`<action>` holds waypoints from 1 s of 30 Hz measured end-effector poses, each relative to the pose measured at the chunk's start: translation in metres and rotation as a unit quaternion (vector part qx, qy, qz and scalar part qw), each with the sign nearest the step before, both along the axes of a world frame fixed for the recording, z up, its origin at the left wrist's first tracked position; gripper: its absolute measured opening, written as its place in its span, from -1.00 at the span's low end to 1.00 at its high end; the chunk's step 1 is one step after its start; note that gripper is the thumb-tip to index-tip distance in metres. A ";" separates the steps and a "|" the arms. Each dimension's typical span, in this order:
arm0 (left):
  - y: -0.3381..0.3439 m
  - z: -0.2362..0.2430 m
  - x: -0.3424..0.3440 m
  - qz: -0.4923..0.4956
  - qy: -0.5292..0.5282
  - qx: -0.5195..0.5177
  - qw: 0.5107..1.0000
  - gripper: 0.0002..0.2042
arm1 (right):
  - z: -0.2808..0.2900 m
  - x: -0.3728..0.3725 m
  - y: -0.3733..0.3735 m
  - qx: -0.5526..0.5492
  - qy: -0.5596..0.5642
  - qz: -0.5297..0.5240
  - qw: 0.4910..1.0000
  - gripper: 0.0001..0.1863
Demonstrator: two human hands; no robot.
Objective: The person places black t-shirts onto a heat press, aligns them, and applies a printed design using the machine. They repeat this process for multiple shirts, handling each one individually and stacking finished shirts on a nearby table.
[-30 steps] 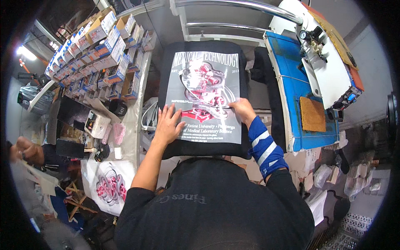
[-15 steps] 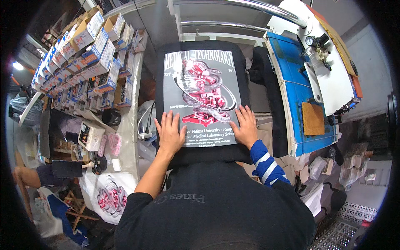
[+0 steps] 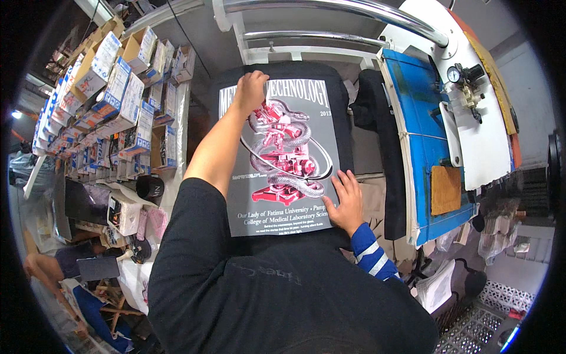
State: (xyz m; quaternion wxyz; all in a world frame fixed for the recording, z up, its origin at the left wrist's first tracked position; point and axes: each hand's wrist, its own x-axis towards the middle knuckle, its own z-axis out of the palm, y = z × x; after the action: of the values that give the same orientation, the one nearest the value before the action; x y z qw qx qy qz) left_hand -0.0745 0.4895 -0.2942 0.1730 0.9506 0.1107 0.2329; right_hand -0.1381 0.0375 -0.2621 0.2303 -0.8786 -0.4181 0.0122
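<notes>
A grey printed panel (image 3: 295, 215) with white lettering and a red-and-grey snake picture lies flat on black cloth (image 3: 339, 88), which looks like a shirt spread over a board. Reaching across the panel's left side, my left hand (image 3: 253, 93) is at its top edge, covering part of the lettering. Its fingers are curled together, and whatever may be in them is hidden. At the lower right edge rests my right hand (image 3: 346, 203), palm down with fingers spread, touching the panel and the cloth beside it. A blue sleeve with pale stripes (image 3: 371, 251) covers that wrist.
Stacked open cardboard boxes (image 3: 112, 88) fill a shelf on the left. Chrome rails (image 3: 330, 9) cross behind the cloth. On the right stand a blue board (image 3: 421, 141) with a brown pad (image 3: 446, 190) and a pressure gauge (image 3: 453, 74). A person's bare limb (image 3: 42, 265) shows far left.
My left hand has gone from the panel's lower left up to its top edge, its fingers now curled. My right hand stays at the lower right. The whole view has shifted slightly.
</notes>
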 end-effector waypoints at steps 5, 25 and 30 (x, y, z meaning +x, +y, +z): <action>0.009 0.003 0.019 0.061 0.096 0.030 0.993 -0.65 | 0.002 -0.001 0.002 0.003 0.007 -0.009 1.000 -0.37; -0.151 0.023 -0.301 0.023 0.029 -0.106 0.994 -0.45 | 0.000 -0.006 0.015 -0.013 -0.065 -0.013 0.998 -0.34; -0.150 0.017 -0.304 0.020 0.025 -0.121 0.992 -0.40 | 0.000 -0.003 0.013 -0.002 -0.070 -0.004 0.998 -0.35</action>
State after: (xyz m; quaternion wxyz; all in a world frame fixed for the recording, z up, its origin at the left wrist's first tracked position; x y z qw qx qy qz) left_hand -0.3782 0.3393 -0.2771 0.2789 0.9259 0.1612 0.1974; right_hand -0.1413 0.0508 -0.2625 0.1988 -0.8794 -0.4299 -0.0491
